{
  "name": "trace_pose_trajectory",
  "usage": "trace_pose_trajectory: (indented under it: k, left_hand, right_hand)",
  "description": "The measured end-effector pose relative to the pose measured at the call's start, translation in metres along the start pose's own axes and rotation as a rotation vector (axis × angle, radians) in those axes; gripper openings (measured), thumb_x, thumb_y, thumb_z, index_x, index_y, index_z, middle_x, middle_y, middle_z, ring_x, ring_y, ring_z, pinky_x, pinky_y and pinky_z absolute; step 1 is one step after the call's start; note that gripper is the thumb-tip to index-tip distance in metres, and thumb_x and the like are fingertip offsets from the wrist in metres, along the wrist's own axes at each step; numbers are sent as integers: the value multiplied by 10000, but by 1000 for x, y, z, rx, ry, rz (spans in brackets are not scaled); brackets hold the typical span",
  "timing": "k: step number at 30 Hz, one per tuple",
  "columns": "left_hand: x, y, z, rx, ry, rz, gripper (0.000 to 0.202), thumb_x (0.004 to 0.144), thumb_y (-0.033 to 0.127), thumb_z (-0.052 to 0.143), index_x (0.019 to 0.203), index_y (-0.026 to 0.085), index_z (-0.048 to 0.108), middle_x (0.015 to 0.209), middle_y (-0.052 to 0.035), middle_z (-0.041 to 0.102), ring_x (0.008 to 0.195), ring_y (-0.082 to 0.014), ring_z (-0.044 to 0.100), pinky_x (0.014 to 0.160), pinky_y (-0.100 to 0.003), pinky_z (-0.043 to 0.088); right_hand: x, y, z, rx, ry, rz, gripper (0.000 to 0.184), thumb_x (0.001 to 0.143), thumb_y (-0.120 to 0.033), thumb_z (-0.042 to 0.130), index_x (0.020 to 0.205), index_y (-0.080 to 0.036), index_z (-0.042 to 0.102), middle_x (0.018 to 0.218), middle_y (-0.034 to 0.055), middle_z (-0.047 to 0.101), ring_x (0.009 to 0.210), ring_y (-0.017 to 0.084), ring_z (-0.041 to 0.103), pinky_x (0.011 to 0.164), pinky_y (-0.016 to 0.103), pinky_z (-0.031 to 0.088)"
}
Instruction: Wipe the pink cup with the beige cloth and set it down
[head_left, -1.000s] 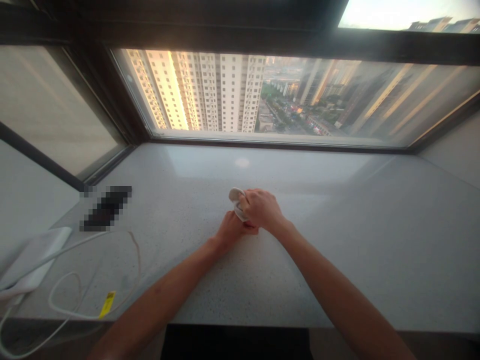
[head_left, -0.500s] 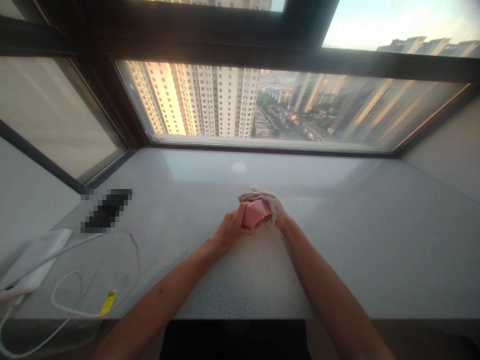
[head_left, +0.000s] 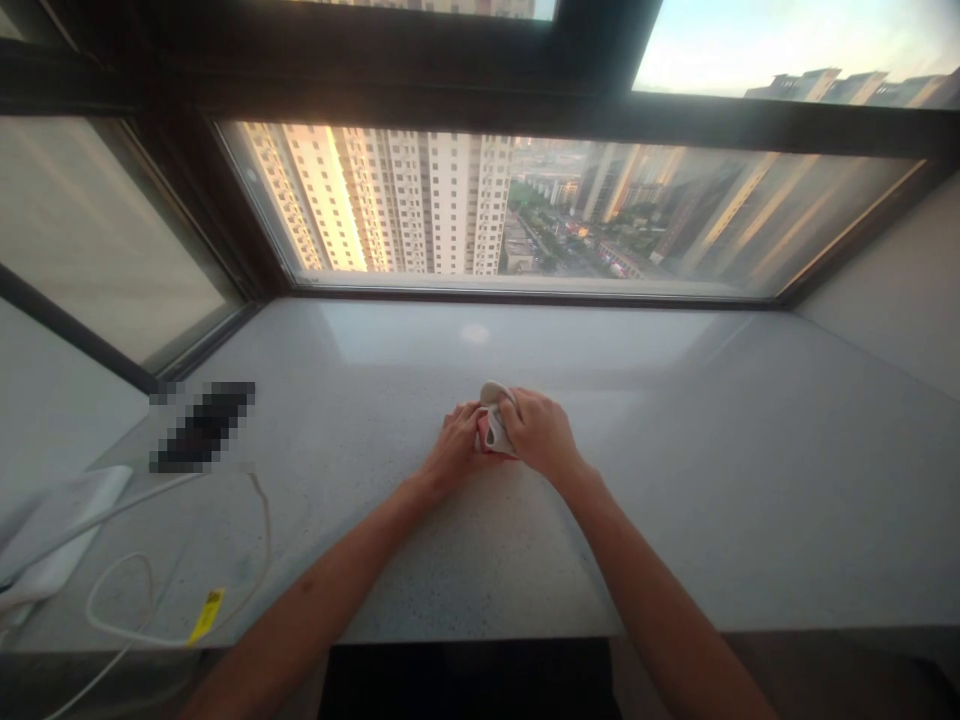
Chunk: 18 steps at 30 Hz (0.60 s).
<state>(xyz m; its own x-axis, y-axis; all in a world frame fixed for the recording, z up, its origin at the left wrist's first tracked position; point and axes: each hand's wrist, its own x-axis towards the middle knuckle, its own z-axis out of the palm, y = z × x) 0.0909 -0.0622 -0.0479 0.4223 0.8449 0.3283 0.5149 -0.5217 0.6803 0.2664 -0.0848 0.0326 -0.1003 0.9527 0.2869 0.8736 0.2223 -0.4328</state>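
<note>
Both hands meet over the pale sill [head_left: 465,560]. My left hand [head_left: 454,450] is closed around the left side of a small pink angular object [head_left: 481,430], mostly hidden by my fingers and a cloth, so its kind is unclear. My right hand [head_left: 544,430] grips a bunched whitish cloth [head_left: 496,395] and presses it over the pink object from above and the right. A fold of the cloth hangs between the hands, against the pink surface.
A blurred-out dark item [head_left: 202,427] lies on the left of the sill. Beside it are a white flat box-like device [head_left: 75,530] and a looped white cable [head_left: 268,530] with a yellow tag [head_left: 206,615]. A dark-framed window [head_left: 525,295] borders the far edge.
My right hand has come over the top of the pink object with the cloth, which previously wrapped behind it. Less pink shows now. The view has shifted slightly.
</note>
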Motion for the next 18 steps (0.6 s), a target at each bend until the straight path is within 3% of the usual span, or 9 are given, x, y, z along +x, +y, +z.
trace_pose_trajectory:
  k: [4,8,11,15,18]
  left_hand:
    - [-6,3,-5,-219,62,-108,653,721,411,958,1215,216,578,1083,-47,729,965,-255,709,891,-375,575]
    - [-10,3,-3,-245,109,-81,421,860,307,781,1226,219,592,1240,-96,695,1042,-249,712,912,-365,584]
    - [-11,0,-2,-250,175,-66,225,953,306,644,1149,203,602,1234,-111,685,1068,-240,696,930,-362,579]
    - [-12,0,-4,-277,186,-102,303,917,271,653,1197,210,556,1124,-62,713,953,-203,683,841,-312,556]
    - [-10,2,-6,-263,172,-107,297,913,205,598,1205,222,544,1034,-31,720,883,-182,660,812,-295,522]
  right_hand:
    - [7,-19,2,-123,-103,-42,416,1112,-323,380,940,-200,738,989,99,801,838,212,693,717,319,383]
    - [11,-40,15,-229,-74,-72,372,1100,-308,424,978,-169,748,1015,137,800,887,260,701,755,347,421]
    - [10,-52,24,-233,0,-68,333,1081,-285,448,1032,-142,745,1026,165,791,939,284,696,807,364,442]
    - [13,-37,28,20,36,-26,361,1080,-322,409,932,-196,714,967,113,777,853,230,659,760,326,416]
    - [12,-6,34,414,21,19,453,1084,-443,387,785,-218,643,793,57,697,729,199,579,696,313,394]
